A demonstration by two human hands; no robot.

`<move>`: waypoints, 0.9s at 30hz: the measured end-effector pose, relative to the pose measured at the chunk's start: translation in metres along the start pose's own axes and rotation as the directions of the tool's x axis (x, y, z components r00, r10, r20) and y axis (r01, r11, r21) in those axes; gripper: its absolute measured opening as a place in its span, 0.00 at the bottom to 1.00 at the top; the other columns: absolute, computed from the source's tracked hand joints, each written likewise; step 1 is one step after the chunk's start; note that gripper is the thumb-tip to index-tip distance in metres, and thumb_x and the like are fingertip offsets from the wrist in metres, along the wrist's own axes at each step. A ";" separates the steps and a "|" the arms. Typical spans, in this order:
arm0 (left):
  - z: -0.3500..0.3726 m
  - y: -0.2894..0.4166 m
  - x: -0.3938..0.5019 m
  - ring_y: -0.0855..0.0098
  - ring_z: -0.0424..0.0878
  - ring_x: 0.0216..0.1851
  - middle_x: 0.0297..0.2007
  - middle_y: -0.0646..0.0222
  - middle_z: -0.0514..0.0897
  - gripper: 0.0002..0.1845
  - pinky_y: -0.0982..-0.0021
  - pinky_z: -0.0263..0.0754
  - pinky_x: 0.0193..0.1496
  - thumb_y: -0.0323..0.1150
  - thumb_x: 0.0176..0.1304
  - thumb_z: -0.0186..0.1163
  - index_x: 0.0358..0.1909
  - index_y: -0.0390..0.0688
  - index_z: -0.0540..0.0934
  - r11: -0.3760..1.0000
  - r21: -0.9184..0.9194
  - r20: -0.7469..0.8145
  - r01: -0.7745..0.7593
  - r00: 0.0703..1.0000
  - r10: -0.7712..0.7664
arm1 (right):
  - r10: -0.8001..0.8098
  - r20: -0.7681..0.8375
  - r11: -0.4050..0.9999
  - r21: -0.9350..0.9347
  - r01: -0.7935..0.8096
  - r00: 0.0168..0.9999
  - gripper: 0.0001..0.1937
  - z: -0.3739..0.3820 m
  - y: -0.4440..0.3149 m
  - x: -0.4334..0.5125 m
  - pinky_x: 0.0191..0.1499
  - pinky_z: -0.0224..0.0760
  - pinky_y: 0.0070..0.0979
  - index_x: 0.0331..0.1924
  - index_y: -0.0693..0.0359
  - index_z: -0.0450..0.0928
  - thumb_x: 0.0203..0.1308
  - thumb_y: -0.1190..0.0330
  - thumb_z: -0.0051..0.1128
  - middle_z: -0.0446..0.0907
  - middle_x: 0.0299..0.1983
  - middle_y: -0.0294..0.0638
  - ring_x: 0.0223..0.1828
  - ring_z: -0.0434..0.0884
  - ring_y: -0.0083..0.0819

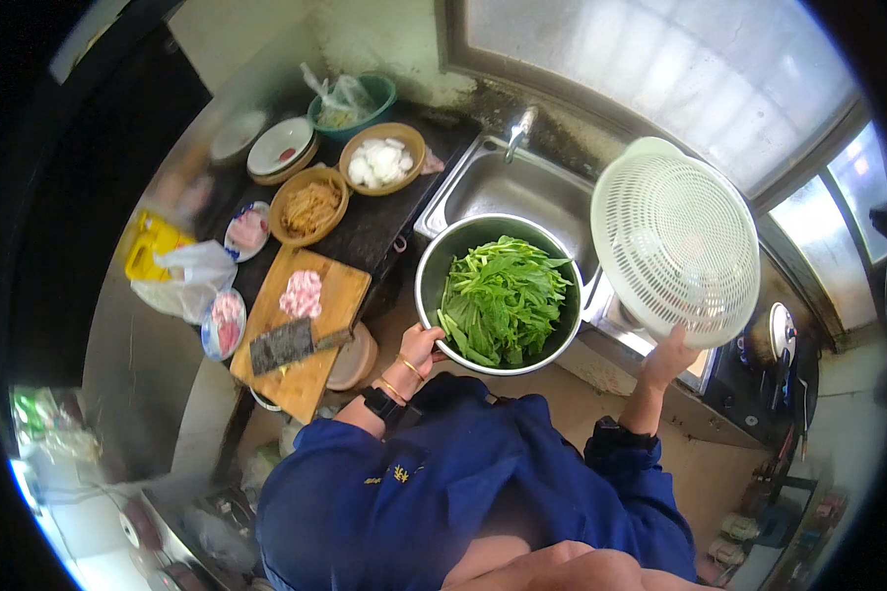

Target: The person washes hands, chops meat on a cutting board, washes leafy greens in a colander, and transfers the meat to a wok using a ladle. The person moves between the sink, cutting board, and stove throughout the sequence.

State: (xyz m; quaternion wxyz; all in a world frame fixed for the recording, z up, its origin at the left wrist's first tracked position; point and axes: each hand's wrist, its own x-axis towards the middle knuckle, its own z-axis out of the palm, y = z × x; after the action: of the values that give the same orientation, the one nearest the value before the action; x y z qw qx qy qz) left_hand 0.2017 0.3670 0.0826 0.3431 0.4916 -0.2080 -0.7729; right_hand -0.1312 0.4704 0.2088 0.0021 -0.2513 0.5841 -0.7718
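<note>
My left hand (420, 347) grips the rim of a steel pot (424, 295) at its lower left, in front of the sink. Leafy green vegetables (506, 303) fill much of the pot. On the right, my right hand (667, 360) holds a pale green plastic colander (676, 240) by its near edge, raised and tilted beside the pot. The colander's perforated surface faces the camera, and no food shows on it. Part of the steel sink (517, 185) is hidden behind the pot, with a tap (519, 134) at its back edge.
A wooden cutting board (340, 295) at left bears sliced meat (301, 294) and a cleaver (282, 347). Around it stand bowls of white slices (381, 162) and brownish strips (310, 207), plates of meat (248, 230) and a teal basin (384, 96). A gas stove (743, 399) with a pan is at right.
</note>
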 end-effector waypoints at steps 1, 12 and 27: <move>0.008 0.011 0.018 0.63 0.80 0.26 0.28 0.61 0.77 0.11 0.59 0.80 0.28 0.21 0.48 0.48 0.36 0.35 0.71 1.000 0.002 0.016 0.012 1.000 -0.012 | 0.042 -0.038 0.997 0.061 -0.040 0.998 0.26 0.003 0.000 0.004 0.54 0.64 0.27 0.58 0.76 0.52 0.52 0.81 0.38 0.66 0.53 0.55 0.52 0.70 0.39; 0.101 0.039 0.171 0.60 0.79 0.27 0.31 0.58 0.77 0.13 0.56 0.78 0.26 0.23 0.49 0.51 0.39 0.33 0.71 1.000 0.015 -0.059 -0.001 0.998 0.002 | 0.068 -0.154 0.985 -0.148 -0.091 0.986 0.22 0.012 0.007 0.032 0.53 0.64 0.27 0.54 0.79 0.59 0.51 0.80 0.37 0.69 0.51 0.53 0.50 0.71 0.36; 0.122 0.009 0.298 0.60 0.75 0.29 0.36 0.54 0.72 0.19 0.64 0.69 0.24 0.22 0.50 0.50 0.46 0.33 0.62 0.964 0.216 -0.562 0.157 0.827 -0.009 | 0.199 0.082 0.967 -0.178 -0.183 0.976 0.24 0.035 0.069 0.095 0.56 0.61 0.27 0.57 0.75 0.55 0.54 0.78 0.37 0.67 0.53 0.50 0.52 0.70 0.34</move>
State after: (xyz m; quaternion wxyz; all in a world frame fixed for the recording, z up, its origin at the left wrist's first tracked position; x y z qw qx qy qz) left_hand 0.0105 0.1399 -0.0433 0.2888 0.7431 -0.1745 -0.5778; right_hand -0.2205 0.3887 0.1900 0.0842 -0.2311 0.6682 -0.7022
